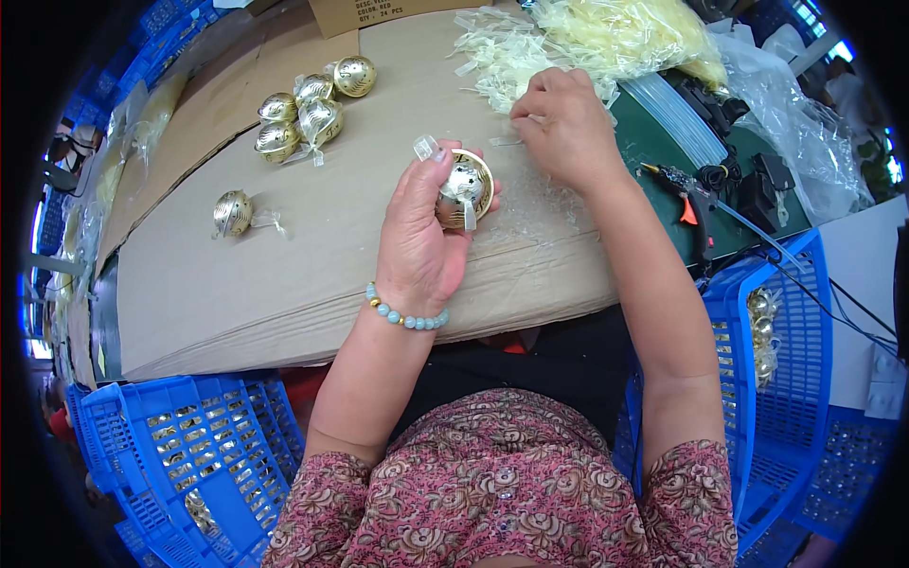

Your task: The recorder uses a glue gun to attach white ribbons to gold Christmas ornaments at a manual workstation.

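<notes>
My left hand (417, 213) is closed around a shiny gold ball ornament (464, 178), which has a round gold rim and star-shaped marks on its face. A short translucent ribbon piece (469, 216) lies across the ball, and another translucent piece (425, 148) stands up at my left thumb tip. My right hand (565, 128) is at the near edge of a heap of pale translucent strips (502, 57), thumb and fingers pinched together. Whatever lies between those fingertips is too small to make out. A loose strip (507, 142) is just below them on the cardboard.
Several gold balls (320, 121) with ribbon ties sit at the far left; a single ball (232, 213) lies nearer. To the right are transparent sticks (677, 118) and a glue gun with an orange trigger (688, 210). Blue crates (151, 402) holding gold pieces flank me.
</notes>
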Available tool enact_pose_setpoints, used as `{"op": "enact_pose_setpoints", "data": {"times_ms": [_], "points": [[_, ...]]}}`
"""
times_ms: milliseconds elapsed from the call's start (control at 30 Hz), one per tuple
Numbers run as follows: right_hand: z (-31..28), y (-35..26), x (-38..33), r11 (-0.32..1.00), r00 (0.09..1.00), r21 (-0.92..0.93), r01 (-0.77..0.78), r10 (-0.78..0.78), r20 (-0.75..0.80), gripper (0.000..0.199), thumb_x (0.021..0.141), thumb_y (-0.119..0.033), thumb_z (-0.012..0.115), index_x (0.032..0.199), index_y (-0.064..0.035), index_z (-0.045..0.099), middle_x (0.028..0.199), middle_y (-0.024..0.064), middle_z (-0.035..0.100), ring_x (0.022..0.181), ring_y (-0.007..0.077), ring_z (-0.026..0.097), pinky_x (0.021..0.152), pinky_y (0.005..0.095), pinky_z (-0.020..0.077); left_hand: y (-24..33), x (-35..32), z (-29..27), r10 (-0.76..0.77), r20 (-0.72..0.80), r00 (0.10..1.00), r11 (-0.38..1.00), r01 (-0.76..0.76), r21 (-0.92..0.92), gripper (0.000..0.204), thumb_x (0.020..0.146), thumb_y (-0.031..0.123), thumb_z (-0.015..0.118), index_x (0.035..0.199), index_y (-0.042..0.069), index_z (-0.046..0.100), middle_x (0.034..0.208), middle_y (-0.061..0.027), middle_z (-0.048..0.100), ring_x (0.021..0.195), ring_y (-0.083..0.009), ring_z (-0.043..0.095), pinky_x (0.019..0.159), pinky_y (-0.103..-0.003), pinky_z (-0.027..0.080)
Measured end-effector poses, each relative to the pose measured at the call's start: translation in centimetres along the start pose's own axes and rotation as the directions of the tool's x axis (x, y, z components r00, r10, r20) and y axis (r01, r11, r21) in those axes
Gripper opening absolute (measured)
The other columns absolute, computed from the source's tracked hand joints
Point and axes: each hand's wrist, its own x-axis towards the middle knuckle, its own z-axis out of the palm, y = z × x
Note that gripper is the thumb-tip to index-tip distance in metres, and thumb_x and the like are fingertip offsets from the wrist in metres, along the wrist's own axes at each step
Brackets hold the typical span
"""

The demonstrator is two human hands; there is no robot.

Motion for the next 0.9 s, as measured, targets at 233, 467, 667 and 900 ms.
{"op": "enact_pose_setpoints", "data": {"times_ms": [233,467,667,900], "points": [[-5.1,-2.1,-1.2,0.802,0.971,0.553,-0.224,0.134,0.198,0.008,0.074,-0.012,0.066,0.077,-0.0043,0.064,0.091,0.0013,0.059,0.086,0.0199,0.050,0.073,0.0311,0.0419,1.5,-2.1,0.5,0.054,0.259,0.964,0.980,-0.101,0.173,0.028,0.090,0.016,0.056,0.114,0.001,0.055,0.112,-0.0092,0.057,0.085,-0.0230,0.065,0.071,-0.033,0.054],[-2.5,-0.6,-0.3,0.982,0.994,0.178,-0.068,0.082,-0.068,0.011,0.073,-0.013,0.065,0.080,-0.0054,0.067,0.097,0.0039,0.061,0.091,0.0251,0.052,0.078,0.0337,0.0420,1.7,-2.2,0.4,0.071,0.267,0.961,0.965,-0.134,0.225,0.029,0.089,0.014,0.056,0.115,0.000,0.054,0.126,-0.0119,0.048,0.085,-0.0246,0.065,0.071,-0.035,0.055],[0.5,0.1,-0.2,1.000,0.999,-0.017,-0.025,0.025,0.025,0.007,0.071,-0.013,0.065,0.076,-0.0076,0.067,0.101,0.0043,0.061,0.103,0.0279,0.048,0.093,0.0372,0.0390,1.8,-2.8,-0.4,0.022,0.230,0.973,0.967,-0.078,0.242,0.030,0.089,0.016,0.056,0.114,0.000,0.054,0.133,-0.0135,0.042,0.086,-0.0257,0.065,0.071,-0.035,0.055],[-6.1,-3.6,-1.5,0.895,0.996,0.446,-0.026,-0.014,0.084,0.008,0.071,-0.013,0.068,0.075,-0.0059,0.065,0.103,0.0035,0.061,0.105,0.0238,0.047,0.093,0.0345,0.0376,2.4,-4.7,1.3,0.071,0.281,0.957,0.930,-0.165,0.329,0.026,0.087,0.011,0.059,0.109,-0.001,0.057,0.127,-0.0147,0.047,0.086,-0.0209,0.065,0.074,-0.032,0.054]]}}
